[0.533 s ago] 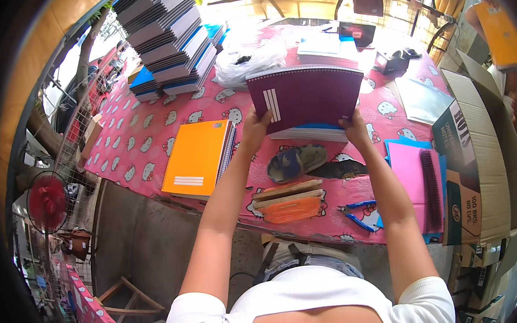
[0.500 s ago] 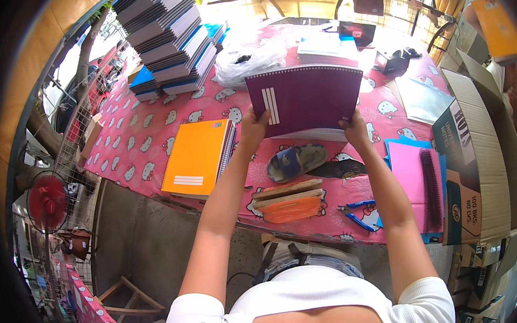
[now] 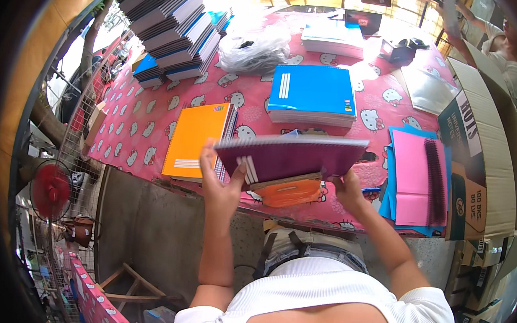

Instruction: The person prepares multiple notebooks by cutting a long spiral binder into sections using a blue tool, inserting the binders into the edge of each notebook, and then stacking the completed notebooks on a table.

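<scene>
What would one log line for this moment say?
hands: left hand and right hand both hold purple spiral notebook | below: orange pouch | table: pink patterned tablecloth

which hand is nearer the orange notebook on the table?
Left. The left hand grips the purple notebook right beside the orange notebook; the right hand holds the purple notebook's other end, farther off.

Spiral notebook [image 3: 197, 140] lies left of the notebook stack [image 3: 313, 97] (bag [image 3: 254, 46] behind), on the table [image 3: 142, 125]
</scene>
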Available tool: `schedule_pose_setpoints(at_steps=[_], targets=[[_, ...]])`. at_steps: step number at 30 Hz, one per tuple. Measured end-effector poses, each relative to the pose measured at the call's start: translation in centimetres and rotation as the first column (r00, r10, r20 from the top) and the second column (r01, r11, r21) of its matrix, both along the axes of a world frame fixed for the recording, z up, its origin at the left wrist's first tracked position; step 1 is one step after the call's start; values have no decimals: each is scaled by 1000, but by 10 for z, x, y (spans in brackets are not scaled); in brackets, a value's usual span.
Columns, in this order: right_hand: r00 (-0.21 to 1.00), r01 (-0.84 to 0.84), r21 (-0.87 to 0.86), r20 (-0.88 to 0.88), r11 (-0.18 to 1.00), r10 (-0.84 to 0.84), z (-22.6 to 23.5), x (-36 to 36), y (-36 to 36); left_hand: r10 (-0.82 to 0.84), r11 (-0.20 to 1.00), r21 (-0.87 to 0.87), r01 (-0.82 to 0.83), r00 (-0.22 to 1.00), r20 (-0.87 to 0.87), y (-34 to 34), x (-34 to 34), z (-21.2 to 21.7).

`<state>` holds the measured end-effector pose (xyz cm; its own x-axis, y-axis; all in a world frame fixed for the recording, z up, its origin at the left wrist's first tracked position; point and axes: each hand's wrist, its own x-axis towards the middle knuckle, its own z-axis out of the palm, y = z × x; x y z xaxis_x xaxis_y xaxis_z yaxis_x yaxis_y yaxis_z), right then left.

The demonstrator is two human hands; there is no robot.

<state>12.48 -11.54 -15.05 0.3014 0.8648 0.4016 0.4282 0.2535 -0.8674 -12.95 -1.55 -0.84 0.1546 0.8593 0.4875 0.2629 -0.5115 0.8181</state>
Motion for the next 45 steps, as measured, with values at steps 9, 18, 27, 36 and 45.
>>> schedule_pose_setpoints(at_steps=[9, 18, 27, 36, 45], targets=[[880, -22, -95, 471, 995, 64, 18, 10, -42, -113, 847, 292, 444, 687, -718, -51, 88, 6], [353, 921, -160, 727, 354, -589, 2, 268, -90, -255, 840, 386, 380, 906, -337, -36, 104, 6], [667, 548, 48, 578, 835, -470, 51, 138, -64, -263, 869, 319, 379, 899, -351, -38, 104, 10], [951, 184, 108, 234, 977, -204, 150, 28, -51, -307, 870, 285, 401, 895, -324, -42, 103, 12], [967, -235, -174, 63, 956, 249, 156, 47, -40, -270, 882, 294, 368, 906, -326, -46, 103, 9]])
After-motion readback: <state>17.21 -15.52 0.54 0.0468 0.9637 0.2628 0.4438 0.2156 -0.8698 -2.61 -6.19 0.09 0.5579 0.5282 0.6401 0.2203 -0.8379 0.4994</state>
